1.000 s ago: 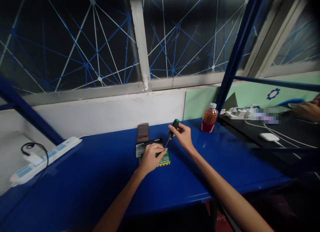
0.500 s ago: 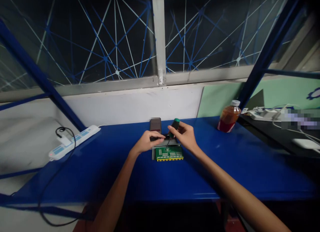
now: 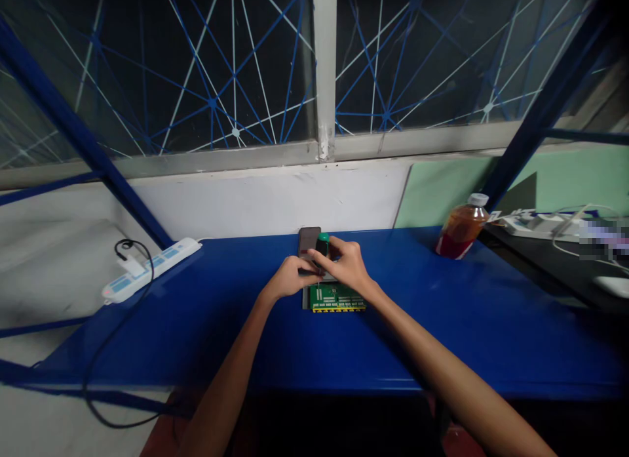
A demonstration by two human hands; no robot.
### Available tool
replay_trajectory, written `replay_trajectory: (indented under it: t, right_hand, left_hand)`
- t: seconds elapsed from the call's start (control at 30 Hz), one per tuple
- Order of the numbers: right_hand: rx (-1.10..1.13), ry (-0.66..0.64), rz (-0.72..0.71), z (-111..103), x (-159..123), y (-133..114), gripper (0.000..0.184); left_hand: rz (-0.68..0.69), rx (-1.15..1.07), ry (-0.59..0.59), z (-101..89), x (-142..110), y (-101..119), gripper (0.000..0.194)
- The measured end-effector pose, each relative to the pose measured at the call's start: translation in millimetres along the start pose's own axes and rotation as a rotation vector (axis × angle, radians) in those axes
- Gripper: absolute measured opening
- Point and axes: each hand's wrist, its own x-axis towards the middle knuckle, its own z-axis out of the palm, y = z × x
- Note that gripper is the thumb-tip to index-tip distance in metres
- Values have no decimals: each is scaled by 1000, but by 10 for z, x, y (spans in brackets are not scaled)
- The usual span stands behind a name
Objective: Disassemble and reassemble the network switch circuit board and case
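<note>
My right hand (image 3: 350, 265) is wrapped round the handle of a screwdriver (image 3: 322, 246), which has a black grip and a green end. The screwdriver stands nearly upright, its shaft pointing down at the left upper part of a green circuit board (image 3: 339, 298). The board has a yellow strip along its near edge and lies on the table. At its upper left, my left hand (image 3: 285, 278) has fingers and thumb brought together close to the shaft; what they pinch is hidden. Just behind both hands lies a dark phone-like slab (image 3: 309, 237).
The blue table (image 3: 236, 352) reaches back to a white wall. A power strip (image 3: 152, 270) with a black cable lies at the left. A drink bottle (image 3: 462, 227) stands at the right back, beside a black surface (image 3: 545, 270) holding white cables and devices.
The screwdriver in my right hand has moved left across the board, from near its middle to its left part, and stands more upright. My left hand remains close by. The view has shifted slightly.
</note>
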Motion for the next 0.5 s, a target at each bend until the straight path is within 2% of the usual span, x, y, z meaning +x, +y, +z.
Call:
replay_trajectory:
  t: [0.5]
  right_hand:
    - [-36,-15,-62,4,-15,-13,36]
  left_hand:
    - [-9,0,-6,-7,4,-10,19]
